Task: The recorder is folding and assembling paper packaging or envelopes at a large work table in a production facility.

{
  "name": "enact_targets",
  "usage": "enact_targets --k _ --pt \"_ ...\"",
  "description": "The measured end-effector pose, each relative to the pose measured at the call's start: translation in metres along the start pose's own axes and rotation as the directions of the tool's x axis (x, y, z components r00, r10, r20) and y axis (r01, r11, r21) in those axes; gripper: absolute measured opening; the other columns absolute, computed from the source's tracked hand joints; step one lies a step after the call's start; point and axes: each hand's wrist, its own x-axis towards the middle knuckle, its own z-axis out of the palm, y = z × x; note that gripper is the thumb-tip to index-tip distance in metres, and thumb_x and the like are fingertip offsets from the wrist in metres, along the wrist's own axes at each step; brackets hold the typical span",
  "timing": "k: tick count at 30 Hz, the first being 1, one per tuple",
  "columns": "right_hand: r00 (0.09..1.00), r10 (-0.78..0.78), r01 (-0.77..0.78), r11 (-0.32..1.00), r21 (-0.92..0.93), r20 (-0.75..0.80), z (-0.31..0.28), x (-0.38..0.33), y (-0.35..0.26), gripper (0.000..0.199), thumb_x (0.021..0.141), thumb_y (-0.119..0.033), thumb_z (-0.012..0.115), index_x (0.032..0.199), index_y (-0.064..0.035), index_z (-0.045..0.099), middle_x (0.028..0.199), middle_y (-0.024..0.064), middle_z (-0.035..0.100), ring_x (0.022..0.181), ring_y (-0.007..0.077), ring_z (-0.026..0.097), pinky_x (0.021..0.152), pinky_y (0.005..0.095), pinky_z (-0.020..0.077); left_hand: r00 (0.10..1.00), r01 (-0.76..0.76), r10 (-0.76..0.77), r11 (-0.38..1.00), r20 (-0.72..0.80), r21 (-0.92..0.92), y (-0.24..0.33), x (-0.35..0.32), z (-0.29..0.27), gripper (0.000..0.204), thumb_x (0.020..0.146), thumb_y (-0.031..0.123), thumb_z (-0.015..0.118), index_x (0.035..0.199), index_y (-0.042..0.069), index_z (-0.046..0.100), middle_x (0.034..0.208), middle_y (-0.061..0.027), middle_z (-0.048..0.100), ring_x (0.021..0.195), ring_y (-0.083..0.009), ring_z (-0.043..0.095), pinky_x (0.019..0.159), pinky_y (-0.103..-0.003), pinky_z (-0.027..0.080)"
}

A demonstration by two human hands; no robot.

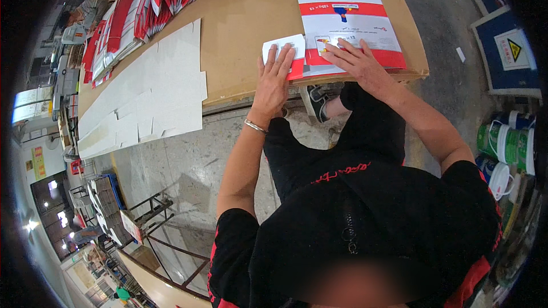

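Observation:
A red and white printed carton blank (pixel 353 21) lies flat near the right end of the brown tabletop (pixel 245 20). My right hand (pixel 361 65) rests on its lower part, palm down with fingers stretched out. A white flap with a red edge (pixel 298 47) sticks out at the carton's left side. Across that flap lies my left hand (pixel 274 80), its fingers extended and flat. Neither hand grips anything. Whether the flap belongs to the same carton cannot be told, since my hands cover part of it.
Left on the table lie plain white cardboard sheets (pixel 154 82), overhanging the front edge. Behind them, folded red and white cartons (pixel 165 0) stand in a long row. Paint buckets (pixel 505 142) and a blue board with a warning sign (pixel 508 51) are at the right. A metal frame (pixel 177 262) stands lower left.

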Motion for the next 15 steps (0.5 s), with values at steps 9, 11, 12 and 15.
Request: enact_targets --k 9,11,12,15 --pt "1.0 0.014 -0.014 0.993 -0.121 -0.007 0.007 -0.003 -0.009 0.058 0.088 -0.012 0.05 0.144 -0.0227 0.038 0.149 -0.0006 0.036 0.137 0.0249 0.032 0.101 0.0656 0.0292 0.992 0.055 -0.086 0.955 0.094 0.293 0.011 0.005 0.015 0.061 0.089 0.051 0.05 0.145 0.03 0.036 0.152 -0.0103 0.026 0.139 -0.0407 0.019 0.097 -0.075 0.022" --pt "1.0 0.007 -0.011 0.989 -0.145 -0.031 0.011 -0.007 -0.011 0.056 0.089 -0.017 0.049 0.143 -0.0229 0.039 0.148 0.0002 0.037 0.137 0.0249 0.031 0.101 0.0663 0.0287 0.99 0.057 -0.094 0.95 0.108 0.307 0.011 0.006 0.017 0.06 0.09 0.05 0.05 0.144 0.03 0.036 0.152 -0.0102 0.026 0.139 -0.0406 0.019 0.097 -0.075 0.022" --pt "1.0 0.009 -0.013 0.99 -0.142 -0.029 0.012 -0.008 -0.011 0.056 0.089 -0.017 0.049 0.143 -0.0229 0.039 0.148 0.0002 0.037 0.137 0.0249 0.031 0.101 0.0663 0.0287 0.987 0.062 -0.105 0.944 0.119 0.324 0.012 0.006 0.017 0.059 0.09 0.05 0.05 0.144 0.031 0.036 0.151 -0.0101 0.026 0.139 -0.0405 0.018 0.097 -0.076 0.022" --pt "1.0 0.002 -0.006 0.987 -0.159 -0.026 0.015 -0.012 -0.01 0.055 0.088 -0.018 0.05 0.142 -0.0227 0.039 0.148 0.001 0.037 0.137 0.0254 0.031 0.102 0.0671 0.027 0.982 0.048 -0.108 0.934 0.154 0.354 0.016 0.007 0.017 0.059 0.09 0.049 0.051 0.144 0.03 0.037 0.151 -0.0104 0.026 0.14 -0.0405 0.017 0.097 -0.076 0.021"
